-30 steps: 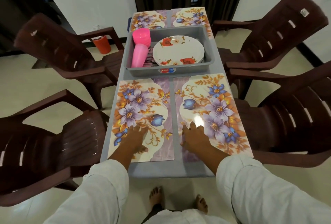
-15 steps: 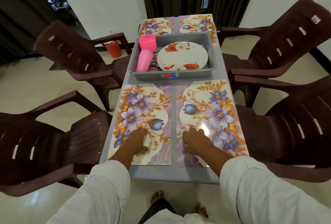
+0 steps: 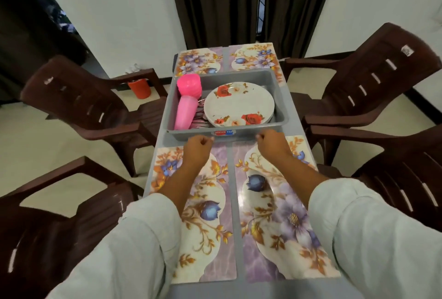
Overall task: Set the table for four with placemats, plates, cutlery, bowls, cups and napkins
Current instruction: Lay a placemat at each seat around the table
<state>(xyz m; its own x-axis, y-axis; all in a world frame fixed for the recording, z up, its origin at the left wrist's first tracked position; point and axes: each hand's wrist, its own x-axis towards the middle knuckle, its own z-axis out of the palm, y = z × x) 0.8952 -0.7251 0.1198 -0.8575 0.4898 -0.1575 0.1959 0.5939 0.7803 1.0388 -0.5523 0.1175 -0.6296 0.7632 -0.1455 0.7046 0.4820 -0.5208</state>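
Two floral placemats lie side by side at the near end of the grey table (image 3: 232,203), one on the left (image 3: 210,262) and one on the right (image 3: 275,239). Two more placemats (image 3: 198,61) sit at the far end. Between them stands a grey tray (image 3: 282,107) holding a stack of floral plates (image 3: 239,104), a pink stack of cups (image 3: 185,114), a wider pink stack (image 3: 189,85) and some cutlery (image 3: 198,119). My left hand (image 3: 198,146) and my right hand (image 3: 271,144) hover with curled fingers at the tray's front wall. Neither holds anything I can see.
Dark brown plastic chairs flank the table, two on the left (image 3: 91,107) (image 3: 59,215) and two on the right (image 3: 370,78) (image 3: 394,179). An orange bin (image 3: 140,88) stands on the floor behind the far left chair. Dark curtains (image 3: 239,4) hang beyond the table's far end.
Both hands have lifted off the near placemats and moved forward to the tray's front edge, and their fingers have curled. My view has moved closer over the table.
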